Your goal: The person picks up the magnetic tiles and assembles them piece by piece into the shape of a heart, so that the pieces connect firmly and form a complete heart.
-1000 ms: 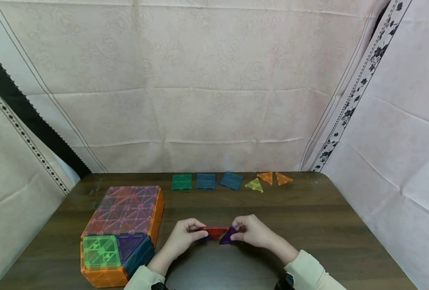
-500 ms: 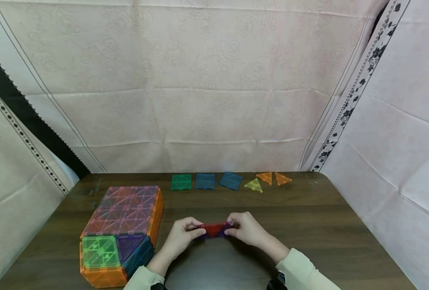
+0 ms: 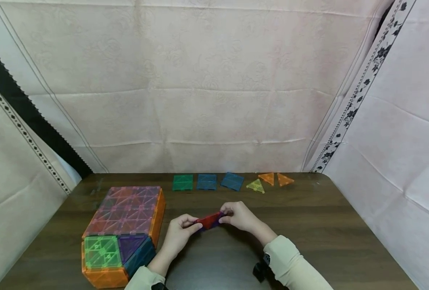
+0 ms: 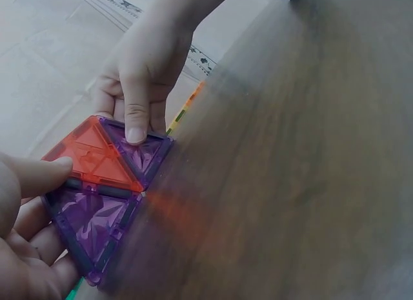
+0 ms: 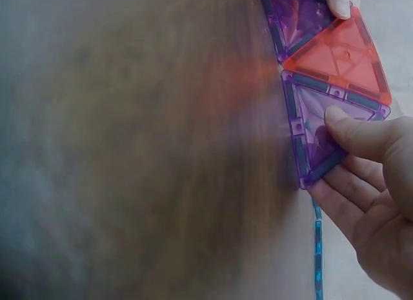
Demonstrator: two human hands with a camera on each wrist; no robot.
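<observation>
Three triangular magnetic tiles stand joined edge to edge in a row, a red triangle tile (image 4: 94, 154) between two purple ones. My left hand (image 3: 178, 235) pinches the left end, its thumb on the red tile and its fingers behind the left purple triangle tile (image 4: 91, 224). At the other end my right hand (image 3: 240, 217) pinches the right purple triangle tile (image 5: 322, 126), thumb in front and fingers behind. In the head view the row slants, its right end farther from me, and the fingers cover parts of both purple tiles.
A large block built of magnetic tiles (image 3: 127, 209) stands at the left of the wooden table (image 3: 309, 241). Along the back edge lie a green square tile (image 3: 182, 182), two blue square tiles (image 3: 207, 182), a yellow triangle (image 3: 256, 186) and two orange triangles (image 3: 267, 178).
My right hand has brought its purple tile against the red one, closing the gap. Both hands then turned the joined row, the right end moving away and to the left.
</observation>
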